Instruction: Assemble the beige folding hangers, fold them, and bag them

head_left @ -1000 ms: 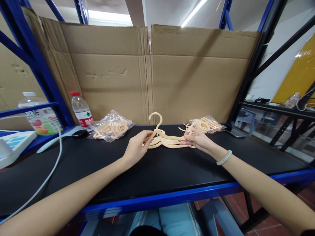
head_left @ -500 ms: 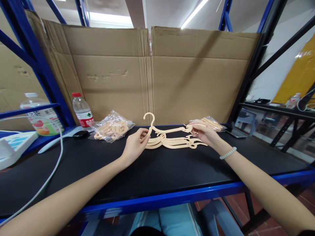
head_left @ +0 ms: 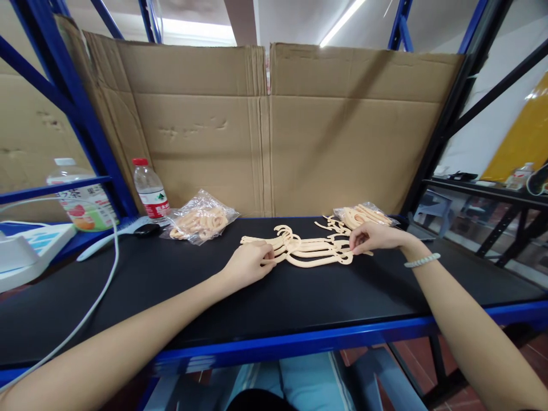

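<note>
Left hand (head_left: 250, 264): fingers pinched on the hangers' (head_left: 308, 251) left end, frame centre.
Right hand (head_left: 374, 237): grip closed on their right end.
Hangers: flat on black surface (head_left: 171, 291).

left hand (head_left: 249, 264) — palm down, fingers curled | right hand (head_left: 373, 237) — palm down, fingers bent

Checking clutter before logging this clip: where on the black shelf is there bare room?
Bare: the front strip of the black shelf between the hangers and the blue edge, and its right end. Crowded: the back row with bottle, two bags, both hands on hangers.
</note>
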### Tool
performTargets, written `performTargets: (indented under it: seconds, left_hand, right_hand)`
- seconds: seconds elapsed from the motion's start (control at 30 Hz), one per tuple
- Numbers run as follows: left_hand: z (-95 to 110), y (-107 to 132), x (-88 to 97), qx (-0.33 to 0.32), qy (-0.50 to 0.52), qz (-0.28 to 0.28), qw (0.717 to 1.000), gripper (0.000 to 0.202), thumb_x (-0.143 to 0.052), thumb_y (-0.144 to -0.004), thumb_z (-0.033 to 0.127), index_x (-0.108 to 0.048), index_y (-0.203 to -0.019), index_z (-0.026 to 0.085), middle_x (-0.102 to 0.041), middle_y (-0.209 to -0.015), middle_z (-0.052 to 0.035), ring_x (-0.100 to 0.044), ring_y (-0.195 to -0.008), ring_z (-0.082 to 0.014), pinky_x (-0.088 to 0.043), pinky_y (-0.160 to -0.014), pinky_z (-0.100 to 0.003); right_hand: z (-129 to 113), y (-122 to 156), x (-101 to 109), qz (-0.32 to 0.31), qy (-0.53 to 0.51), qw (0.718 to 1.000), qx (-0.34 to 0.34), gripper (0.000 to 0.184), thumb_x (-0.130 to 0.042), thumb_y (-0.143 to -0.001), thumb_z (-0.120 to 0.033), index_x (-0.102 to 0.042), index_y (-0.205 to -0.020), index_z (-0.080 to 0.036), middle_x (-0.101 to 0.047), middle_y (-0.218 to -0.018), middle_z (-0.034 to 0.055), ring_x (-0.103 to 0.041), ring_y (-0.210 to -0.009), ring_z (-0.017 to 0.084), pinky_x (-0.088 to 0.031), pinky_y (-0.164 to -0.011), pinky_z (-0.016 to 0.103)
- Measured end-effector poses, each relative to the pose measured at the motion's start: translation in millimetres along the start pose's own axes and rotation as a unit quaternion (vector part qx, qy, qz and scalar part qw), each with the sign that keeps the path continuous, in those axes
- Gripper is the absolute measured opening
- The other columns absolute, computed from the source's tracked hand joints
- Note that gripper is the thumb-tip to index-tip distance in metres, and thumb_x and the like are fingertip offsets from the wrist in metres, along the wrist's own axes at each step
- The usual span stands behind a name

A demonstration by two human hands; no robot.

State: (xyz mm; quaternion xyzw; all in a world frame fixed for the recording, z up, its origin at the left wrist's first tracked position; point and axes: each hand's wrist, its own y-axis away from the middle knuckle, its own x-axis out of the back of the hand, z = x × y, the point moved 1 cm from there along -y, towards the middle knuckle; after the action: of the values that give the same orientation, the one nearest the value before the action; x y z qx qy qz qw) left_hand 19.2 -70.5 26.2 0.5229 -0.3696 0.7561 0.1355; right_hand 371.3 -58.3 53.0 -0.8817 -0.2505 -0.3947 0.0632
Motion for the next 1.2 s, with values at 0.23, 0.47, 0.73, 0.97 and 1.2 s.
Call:
performTargets:
  seconds: [0.23,0.47,0.73,0.97,1.2]
  left_hand:
    - [-0.2,1.7,-1.4,0.006,-0.035,0.007,0.999,0.001,-0.058,-0.077,0.019,-0.058,-0.078,0.020,-0.065,-0.086,-0.0035,-0.061,-0.079,-0.0199,-0.046,-0.064,-0.028]
    - [17.1,7.8,-10.1,-0.041,-0.053,0.048,0.997,0.021,-0.056,-0.080,0.022,-0.058,-0.101,0.020,-0.061,-0.107,-0.0097,-0.057,-0.103,-0.0261,-0.047,-0.089,-0.041]
    - [7.1,4.1,-26.0,0.043,-0.075,-0.078,0.993,0.062,-0.033,-0.091,0.053,-0.035,-0.141,0.016,-0.033,-0.147,-0.0160,-0.025,-0.137,-0.0345,-0.020,-0.107,-0.059]
    - [-7.3,-4.8,-22.7,0.038,-0.062,-0.114,0.991,0.069,-0.032,-0.088,0.061,-0.034,-0.142,0.018,-0.027,-0.149,-0.0155,-0.023,-0.138,-0.0337,-0.019,-0.108,-0.057]
    - [-18.5,-28.3,-25.8,0.090,-0.099,-0.168,0.977,0.075,-0.025,-0.088,0.064,-0.028,-0.145,0.016,-0.017,-0.152,-0.0123,-0.012,-0.141,-0.0324,-0.010,-0.110,-0.056]
  right_hand:
    - [8.0,-2.3,0.2,0.045,0.051,0.997,-0.028,0.027,-0.073,-0.063,-0.040,-0.067,-0.069,-0.014,-0.063,-0.060,0.0036,-0.054,-0.054,0.014,-0.038,-0.051,0.025]
    - [-16.9,-19.0,-40.9,0.261,0.149,0.952,0.063,0.022,-0.052,-0.083,-0.032,-0.066,-0.087,-0.016,-0.067,-0.085,0.0101,-0.061,-0.078,0.023,-0.047,-0.072,0.036]
    - [-35.6,-45.8,-102.9,0.151,0.220,0.961,0.080,0.077,-0.040,-0.087,-0.064,-0.035,-0.142,-0.009,-0.027,-0.148,0.0193,-0.020,-0.138,0.035,-0.015,-0.111,0.053]
    - [-24.6,-65.0,-99.1,0.141,0.255,0.954,0.072,0.086,-0.029,-0.087,-0.069,-0.031,-0.144,-0.005,-0.026,-0.148,0.0189,-0.019,-0.138,0.033,-0.014,-0.114,0.043]
    - [-16.3,-98.0,-90.5,0.136,0.290,0.946,0.053,0.091,-0.019,-0.087,-0.072,-0.028,-0.144,-0.001,-0.025,-0.149,0.0186,-0.018,-0.139,0.032,-0.014,-0.114,0.041]
